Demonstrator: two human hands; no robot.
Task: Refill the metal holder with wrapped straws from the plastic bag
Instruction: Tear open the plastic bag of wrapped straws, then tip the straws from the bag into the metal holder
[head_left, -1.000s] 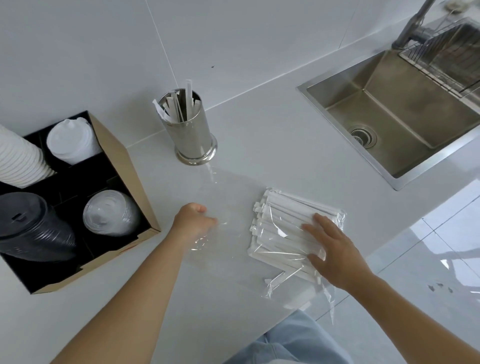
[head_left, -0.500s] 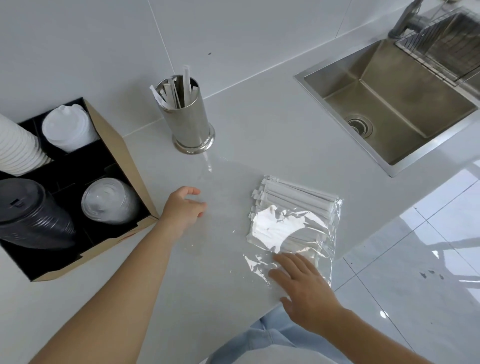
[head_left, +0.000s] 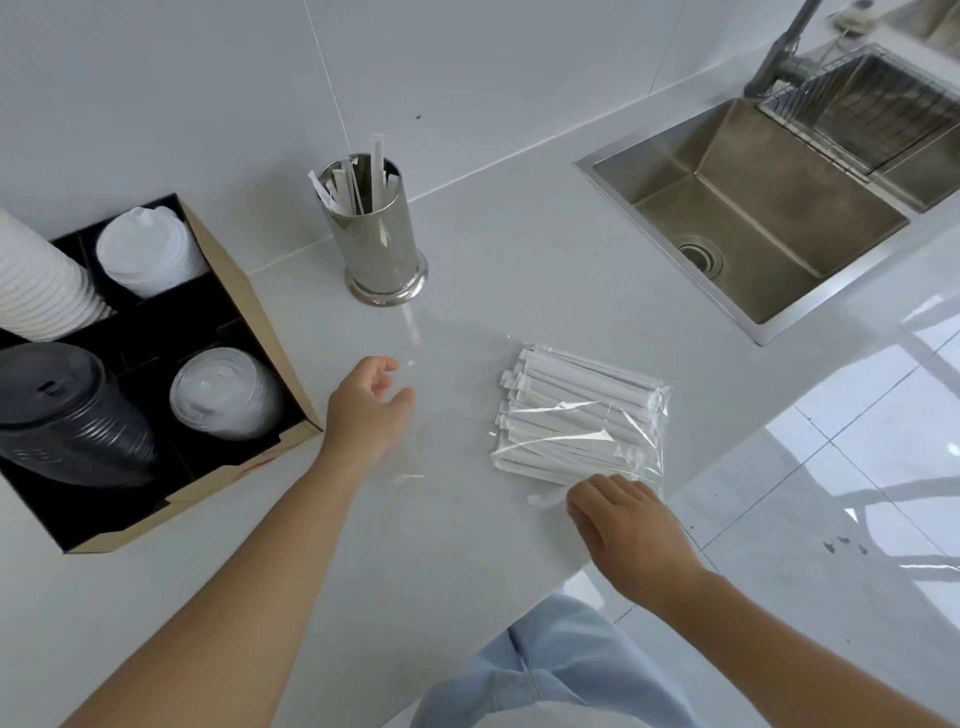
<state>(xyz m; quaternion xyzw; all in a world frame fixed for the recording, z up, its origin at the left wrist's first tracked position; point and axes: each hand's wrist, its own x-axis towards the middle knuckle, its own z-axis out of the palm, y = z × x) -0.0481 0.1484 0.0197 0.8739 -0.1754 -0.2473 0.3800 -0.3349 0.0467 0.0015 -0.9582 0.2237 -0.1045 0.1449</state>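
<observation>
The shiny metal holder (head_left: 378, 244) stands near the wall with a few wrapped straws (head_left: 358, 182) sticking out of it. A clear plastic bag (head_left: 636, 415) lies flat on the counter in front of it. A thick bundle of white wrapped straws (head_left: 566, 410) fills its right part. My left hand (head_left: 366, 408) hovers over the bag's empty left end, fingers spread, holding nothing. My right hand (head_left: 626, 525) is at the bundle's near edge, fingers curled down onto the plastic; their tips are hidden, so the grip is unclear.
A cardboard box (head_left: 244, 306) at the left holds stacks of white cups, white lids, black lids and clear lids. A steel sink (head_left: 737, 218) with a tap and a wire rack is set into the counter at the right. The counter edge runs just under my right hand.
My right hand slid off the top of the straw bundle to its near edge. My left hand opened from a fist on the plastic.
</observation>
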